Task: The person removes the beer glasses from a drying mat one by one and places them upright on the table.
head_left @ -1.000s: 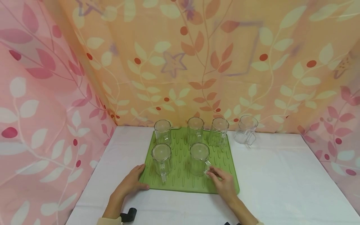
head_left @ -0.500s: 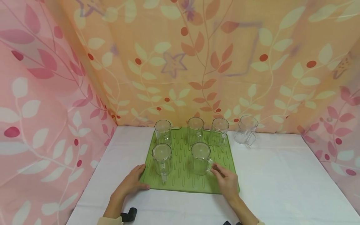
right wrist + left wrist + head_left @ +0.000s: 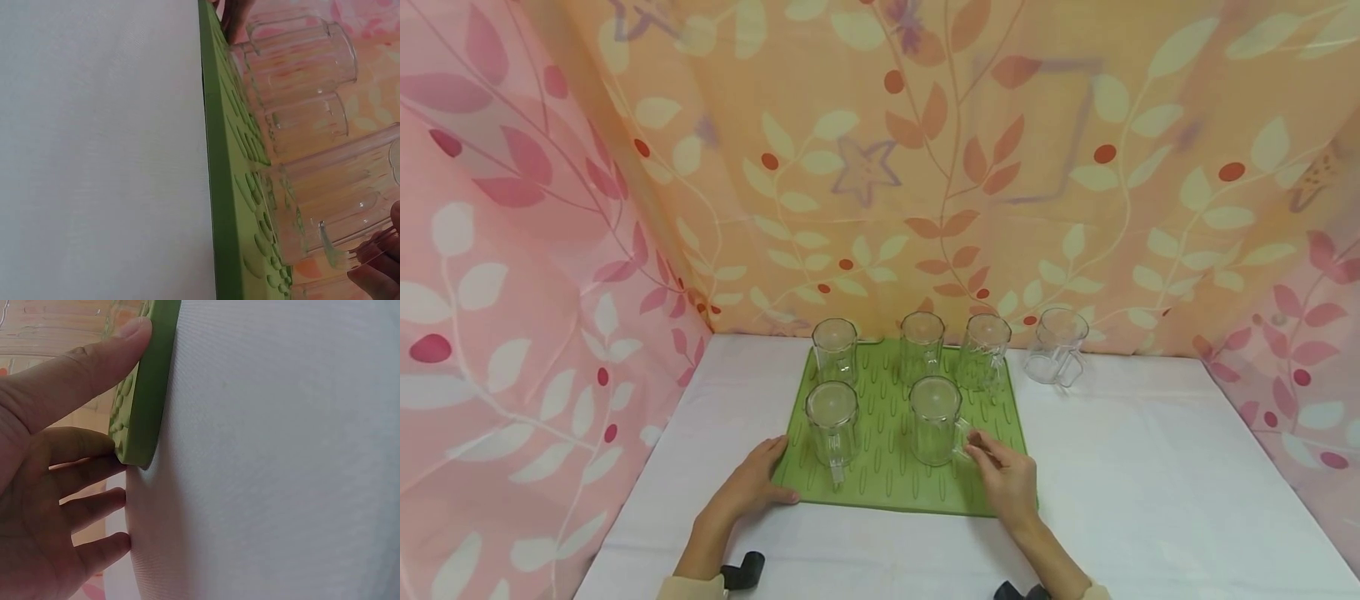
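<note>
A clear glass mug stands base-up on the front right part of a green ridged mat. My right hand pinches its handle between thumb and fingers, also visible at the edge of the right wrist view. My left hand rests at the mat's front left corner. In the left wrist view its thumb lies on the mat's edge, and the other fingers touch the mat's side and the cloth. Left of the held mug, another glass mug stands base-up, handle toward me.
Three more glass mugs line the mat's back: one at left, one in the middle, one at right. Off the mat, a glass mug stands upright on the white cloth. Patterned curtains enclose the back and sides.
The right hand has moved slightly right, and the mug it holds has turned a little, its handle now pointing more to the right. The left hand has stayed at the mat's corner.
</note>
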The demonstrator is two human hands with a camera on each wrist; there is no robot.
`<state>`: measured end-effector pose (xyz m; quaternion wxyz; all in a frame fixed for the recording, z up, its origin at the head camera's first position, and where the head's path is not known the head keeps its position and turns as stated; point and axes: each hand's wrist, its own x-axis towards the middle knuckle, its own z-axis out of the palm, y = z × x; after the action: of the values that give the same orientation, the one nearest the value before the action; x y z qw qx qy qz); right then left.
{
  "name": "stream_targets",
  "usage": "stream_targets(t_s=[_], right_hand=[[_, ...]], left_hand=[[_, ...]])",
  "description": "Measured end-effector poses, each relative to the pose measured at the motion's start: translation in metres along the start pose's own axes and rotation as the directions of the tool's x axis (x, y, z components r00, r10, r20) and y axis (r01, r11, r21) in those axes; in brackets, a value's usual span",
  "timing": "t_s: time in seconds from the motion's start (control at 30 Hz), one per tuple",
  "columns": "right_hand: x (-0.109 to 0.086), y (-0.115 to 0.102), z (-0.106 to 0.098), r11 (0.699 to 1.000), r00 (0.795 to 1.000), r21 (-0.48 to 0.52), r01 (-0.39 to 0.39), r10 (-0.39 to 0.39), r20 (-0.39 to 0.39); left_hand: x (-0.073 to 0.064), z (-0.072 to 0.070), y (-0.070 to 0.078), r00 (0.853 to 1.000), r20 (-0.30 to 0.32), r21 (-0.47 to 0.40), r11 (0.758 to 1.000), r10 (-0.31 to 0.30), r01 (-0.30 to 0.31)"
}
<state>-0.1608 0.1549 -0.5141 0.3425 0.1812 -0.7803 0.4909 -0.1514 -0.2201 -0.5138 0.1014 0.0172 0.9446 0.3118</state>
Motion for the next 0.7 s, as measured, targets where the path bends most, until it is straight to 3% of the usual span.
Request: stream_targets(t_s=[0.5,0.7], right_hand=[[0.0026,0.0018,-0.0026,1.0,1.0,0.014,0.025,-0.025,0.008],[0.002,0.0035,-0.0032,1.0,1.0,0.015,0.002,-0.003,0.03]], left_hand=[[0.0007,-0.0003,0.0008,1.0,0.006,0.001,1.0,-0.015,0.015],[0.0006,0.0002,0.0006,1.0,-0.001,0.007,1.0,-0.011,0.011]])
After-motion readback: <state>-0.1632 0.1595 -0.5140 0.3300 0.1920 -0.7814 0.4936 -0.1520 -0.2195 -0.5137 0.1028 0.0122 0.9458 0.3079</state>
